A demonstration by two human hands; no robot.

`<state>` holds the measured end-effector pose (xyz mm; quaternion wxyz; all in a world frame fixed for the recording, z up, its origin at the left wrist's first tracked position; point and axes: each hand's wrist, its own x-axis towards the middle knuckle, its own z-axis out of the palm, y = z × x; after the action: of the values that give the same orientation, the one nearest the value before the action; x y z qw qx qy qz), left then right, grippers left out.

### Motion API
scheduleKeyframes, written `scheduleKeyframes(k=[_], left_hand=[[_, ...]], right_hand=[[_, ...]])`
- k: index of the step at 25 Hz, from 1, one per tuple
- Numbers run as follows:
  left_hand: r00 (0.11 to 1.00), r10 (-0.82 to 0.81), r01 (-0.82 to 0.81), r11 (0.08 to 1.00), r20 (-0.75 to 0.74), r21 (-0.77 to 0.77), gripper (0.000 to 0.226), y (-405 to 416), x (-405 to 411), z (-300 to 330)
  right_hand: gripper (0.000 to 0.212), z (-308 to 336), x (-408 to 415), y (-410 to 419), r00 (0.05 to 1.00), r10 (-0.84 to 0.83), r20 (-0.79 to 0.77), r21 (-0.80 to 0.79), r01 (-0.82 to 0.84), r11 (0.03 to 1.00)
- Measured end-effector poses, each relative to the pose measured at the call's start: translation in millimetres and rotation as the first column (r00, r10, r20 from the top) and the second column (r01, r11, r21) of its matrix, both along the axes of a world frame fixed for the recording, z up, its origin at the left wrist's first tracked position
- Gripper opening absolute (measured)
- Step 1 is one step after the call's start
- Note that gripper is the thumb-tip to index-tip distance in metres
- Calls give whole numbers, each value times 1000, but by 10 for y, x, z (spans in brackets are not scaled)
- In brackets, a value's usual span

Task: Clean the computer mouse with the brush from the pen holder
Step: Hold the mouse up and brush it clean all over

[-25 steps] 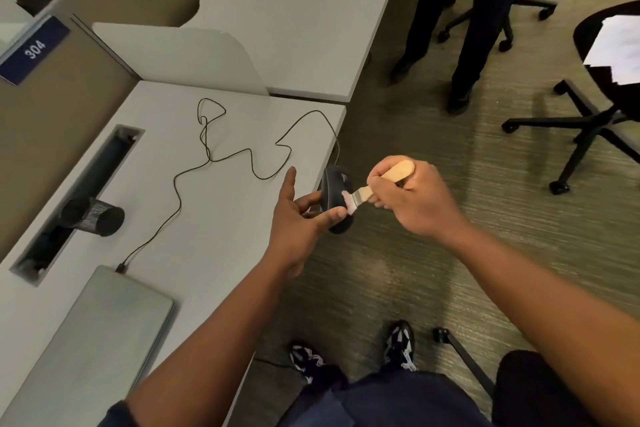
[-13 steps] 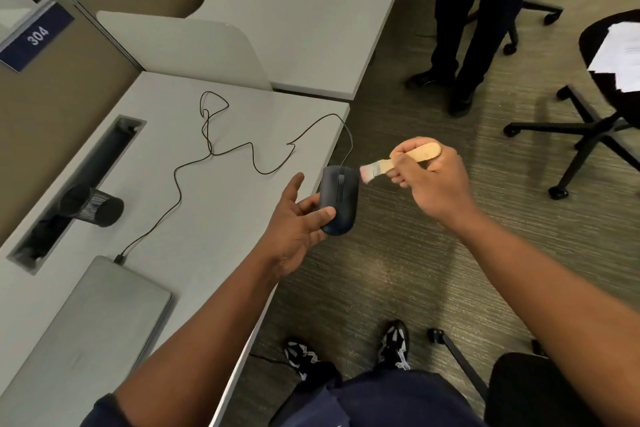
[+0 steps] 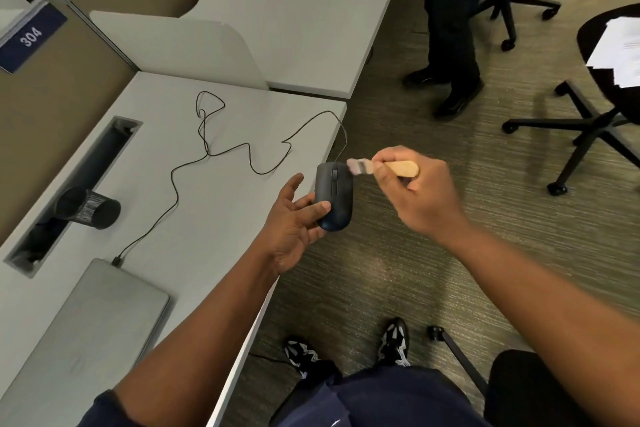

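Head view: the left hand (image 3: 294, 218) holds the black mouse (image 3: 334, 196) just off the desk (image 3: 214, 218) edge, thumb curled over it. The right hand (image 3: 415, 191) has a closed grip on the wooden brush (image 3: 381, 167), bristles blurred at the mouse's front right corner. The pen holder (image 3: 91, 206) lies tipped on the desk, well left of the mouse.

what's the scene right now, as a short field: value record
left hand: holds the wired mouse off the desk edge, buttons up
right hand: grips the wooden-handled brush
brush bristles: blurred, at the mouse's front right edge
mouse cable: runs to the closed laptop
pen holder: lying on its side
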<state>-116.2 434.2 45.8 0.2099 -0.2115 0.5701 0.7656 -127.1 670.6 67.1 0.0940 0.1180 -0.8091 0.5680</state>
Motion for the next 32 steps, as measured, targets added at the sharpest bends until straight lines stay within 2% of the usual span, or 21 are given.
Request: scheduleKeyframes(k=[2, 5, 7, 11, 16, 20, 23, 29, 30, 32], left_hand=[[999, 31, -31, 999, 12, 21, 100, 14, -30, 13], [998, 61, -62, 998, 29, 17, 99, 18, -49, 20], [995, 84, -86, 995, 45, 49, 95, 21, -49, 22], [995, 95, -98, 992, 41, 84, 91, 31, -64, 28], [986, 155, -161, 983, 68, 93, 103, 69, -68, 41], [978, 192, -200, 974, 81, 104, 106, 126, -98, 84], [973, 213, -223, 966, 89, 133, 107, 174, -99, 129], [957, 264, -285, 937, 123, 202, 106, 153, -84, 141], [961, 249, -269, 941, 121, 204, 106, 161, -66, 139], [964, 234, -256, 944, 124, 207, 105, 183, -43, 134]], right_hand=[[14, -14, 46, -40, 992, 129, -8, 68, -128, 989], [14, -20, 67, -7, 958, 268, 99, -40, -265, 963], [13, -9, 54, 9, 962, 259, 91, -111, -248, 962], [12, 30, -1, -33, 981, 192, 19, -12, -192, 981], [12, -19, 41, 43, 903, 384, 196, -82, -375, 923], [12, -26, 53, 2, 906, 388, 168, -153, -365, 918], [12, -85, 84, -33, 907, 383, 174, -120, -366, 923], [13, -86, 55, 46, 994, 54, 99, -117, -42, 992], [13, -75, 42, 52, 995, 34, 91, -122, -23, 992], [12, -47, 35, 56, 988, 95, 126, -230, -64, 971]])
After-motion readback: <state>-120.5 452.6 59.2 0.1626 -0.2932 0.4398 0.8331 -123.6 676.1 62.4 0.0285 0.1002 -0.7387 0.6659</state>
